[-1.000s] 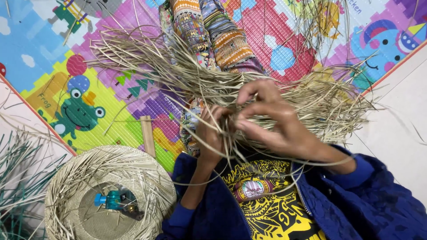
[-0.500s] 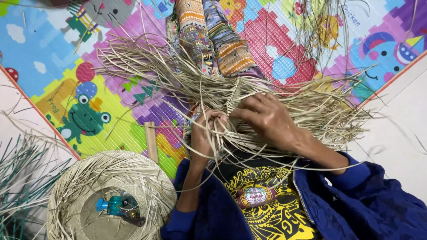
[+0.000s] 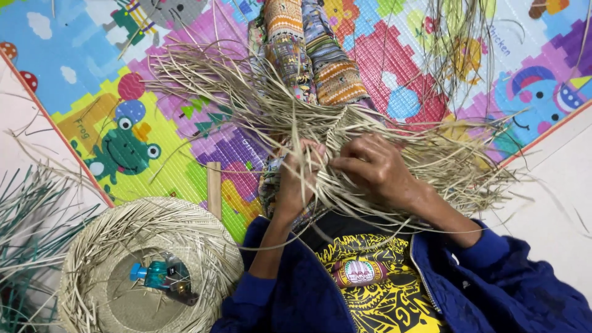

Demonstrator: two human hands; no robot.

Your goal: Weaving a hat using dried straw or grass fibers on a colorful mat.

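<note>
A loose woven piece of dry straw strands [image 3: 345,132] lies across my lap, with long ends fanning out left and right. My left hand [image 3: 296,179] grips a bunch of strands at the piece's near edge, fingers curled around them. My right hand [image 3: 379,169] pinches strands just beside it, at the woven centre. Both hands nearly touch each other. My legs in patterned cloth [image 3: 308,52] stretch away under the straw.
A round woven straw hat-like piece [image 3: 203,246] lies at lower left, holding a small teal bottle [image 3: 154,274]. A wooden stick [image 3: 214,188] lies beside it. Green strands [image 3: 28,246] pile at the left edge. A colourful play mat [image 3: 123,142] covers the floor.
My hands shifted slightly along the weave, the right hand dropping lower and closer to the left. The straw ends swayed with the movement.
</note>
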